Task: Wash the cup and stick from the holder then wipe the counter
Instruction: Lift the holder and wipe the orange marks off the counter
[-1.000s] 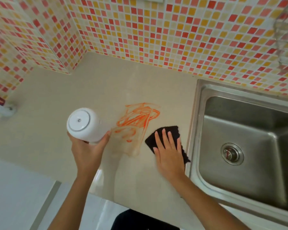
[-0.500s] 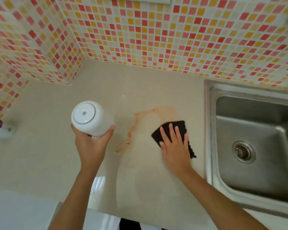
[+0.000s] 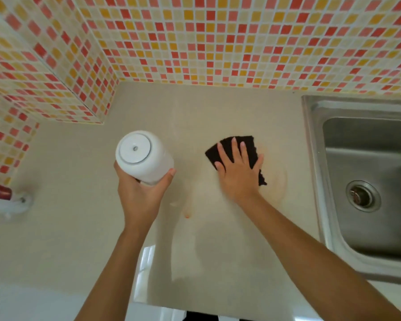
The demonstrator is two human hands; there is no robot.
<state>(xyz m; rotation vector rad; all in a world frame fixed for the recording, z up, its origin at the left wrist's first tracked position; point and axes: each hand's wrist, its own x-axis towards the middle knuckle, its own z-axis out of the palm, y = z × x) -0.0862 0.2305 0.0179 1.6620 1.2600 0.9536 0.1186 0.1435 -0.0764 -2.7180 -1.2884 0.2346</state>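
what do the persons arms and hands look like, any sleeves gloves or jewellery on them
Both forearms are bare as far as the frame shows: no sleeves reach into view. The left hand and the right hand wear no gloves. No rings, watch or bracelet show on the fingers or wrists. The fingernails look short and unpainted.

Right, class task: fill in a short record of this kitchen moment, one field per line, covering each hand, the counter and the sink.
left hand: holds a white cup upside down above the counter
right hand: flat on a dark cloth, pressing it to the counter
counter: beige, a small orange spot remains near the left wrist
sink: steel, right of the cloth, drain visible
wall: mosaic tiles
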